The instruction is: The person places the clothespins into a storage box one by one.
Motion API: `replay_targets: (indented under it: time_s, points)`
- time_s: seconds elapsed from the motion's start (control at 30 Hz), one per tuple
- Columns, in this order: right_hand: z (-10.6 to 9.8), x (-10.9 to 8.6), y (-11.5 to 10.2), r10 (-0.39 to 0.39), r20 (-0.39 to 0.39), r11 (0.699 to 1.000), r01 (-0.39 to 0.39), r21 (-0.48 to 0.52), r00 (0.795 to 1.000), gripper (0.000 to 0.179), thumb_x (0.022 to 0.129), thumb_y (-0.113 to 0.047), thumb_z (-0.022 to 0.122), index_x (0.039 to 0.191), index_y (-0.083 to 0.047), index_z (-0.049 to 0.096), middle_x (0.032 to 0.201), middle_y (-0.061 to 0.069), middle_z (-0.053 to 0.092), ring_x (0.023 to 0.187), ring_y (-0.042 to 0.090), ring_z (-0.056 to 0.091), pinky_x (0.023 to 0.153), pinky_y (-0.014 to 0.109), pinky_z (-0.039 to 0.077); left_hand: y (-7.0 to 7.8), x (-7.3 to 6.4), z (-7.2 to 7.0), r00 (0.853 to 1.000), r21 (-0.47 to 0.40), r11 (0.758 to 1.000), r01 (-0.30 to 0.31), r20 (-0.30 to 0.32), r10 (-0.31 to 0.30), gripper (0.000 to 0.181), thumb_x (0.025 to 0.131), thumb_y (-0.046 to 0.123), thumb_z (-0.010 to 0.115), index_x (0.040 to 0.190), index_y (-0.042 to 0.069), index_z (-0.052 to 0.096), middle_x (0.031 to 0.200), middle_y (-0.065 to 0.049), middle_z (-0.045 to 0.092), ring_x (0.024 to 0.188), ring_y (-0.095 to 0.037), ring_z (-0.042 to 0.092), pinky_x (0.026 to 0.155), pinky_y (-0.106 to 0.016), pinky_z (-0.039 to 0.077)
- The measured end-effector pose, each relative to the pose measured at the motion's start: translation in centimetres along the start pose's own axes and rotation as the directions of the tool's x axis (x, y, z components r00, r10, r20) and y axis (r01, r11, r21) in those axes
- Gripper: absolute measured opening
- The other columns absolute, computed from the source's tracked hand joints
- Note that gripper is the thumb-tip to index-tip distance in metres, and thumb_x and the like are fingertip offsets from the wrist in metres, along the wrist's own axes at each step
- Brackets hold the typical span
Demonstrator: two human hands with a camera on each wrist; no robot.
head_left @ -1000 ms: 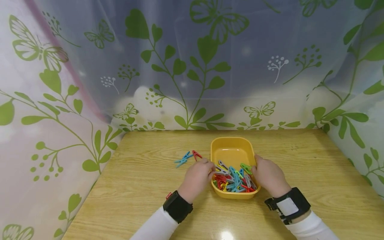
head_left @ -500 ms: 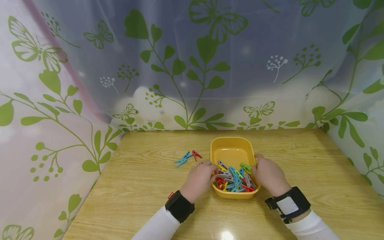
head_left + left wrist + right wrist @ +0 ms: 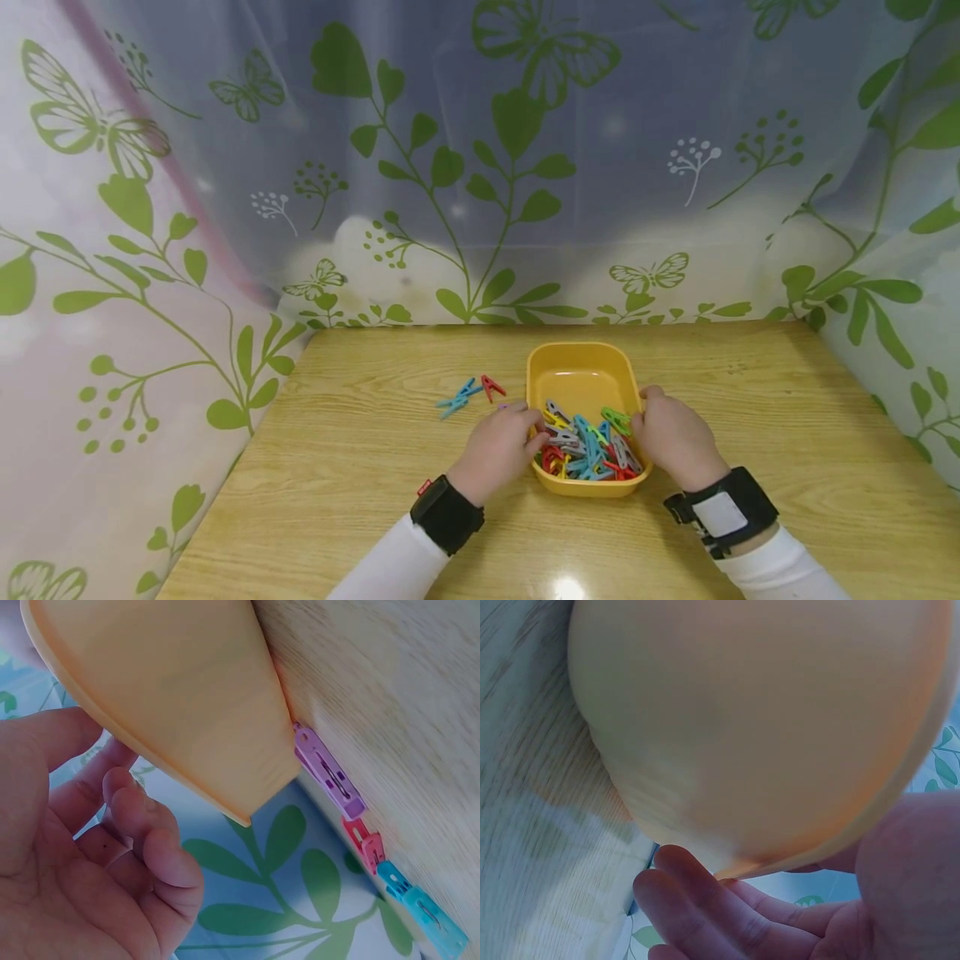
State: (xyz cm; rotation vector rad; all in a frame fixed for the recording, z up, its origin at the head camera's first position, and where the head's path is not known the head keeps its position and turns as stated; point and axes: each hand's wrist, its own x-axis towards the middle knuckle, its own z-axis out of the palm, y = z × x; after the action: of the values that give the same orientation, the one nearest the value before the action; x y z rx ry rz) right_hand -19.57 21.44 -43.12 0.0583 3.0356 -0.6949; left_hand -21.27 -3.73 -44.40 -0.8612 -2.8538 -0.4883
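A yellow plastic box (image 3: 577, 490) stands on the table, its near half filled with clothespins (image 3: 592, 450) in blue, red, grey, green and yellow. My right hand (image 3: 677, 440) grips the box's right side, thumb over the rim and fingers (image 3: 697, 907) along the outer wall. At the left rim is my left hand (image 3: 498, 446), its thumb and a fingertip reaching over the edge beside a grey clothespin (image 3: 562, 439). In the left wrist view its other fingers (image 3: 172, 862) curl loosely outside the box. I cannot tell whether the left fingertips pinch anything.
Blue clothespins (image 3: 459, 400) and a red clothespin (image 3: 491, 387) lie on the wooden table (image 3: 360, 467) left of the box. A purple clothespin (image 3: 330, 772) lies against the box's outer wall. A leaf-patterned curtain (image 3: 420, 250) stands behind the table and along both sides.
My left hand has shifted slightly right, its fingertips now further over the box's left rim. The right hand and the box stay almost where they were.
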Motion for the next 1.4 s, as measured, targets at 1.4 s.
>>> replay_targets:
  time_s: [1.4]
  points:
    - [0.1, 0.1, 0.0, -0.011, 0.000, 0.999, 0.011, -0.033, 1.000, 0.047, 0.103, -0.011, 0.052, 0.136, 0.021, 0.043, 0.088, 0.020, 0.065, 0.063, 0.021, 0.057, 0.053, 0.029, 0.045, -11.5, -0.8, -0.6, 0.911, 0.078, 0.908, 0.411, -0.009, -0.412, 0.015, 0.092, 0.013, 0.077, 0.082, 0.007, 0.067, 0.081, -0.006, 0.057, 0.069, -0.019, 0.054, 0.059, -0.033, 0.047]
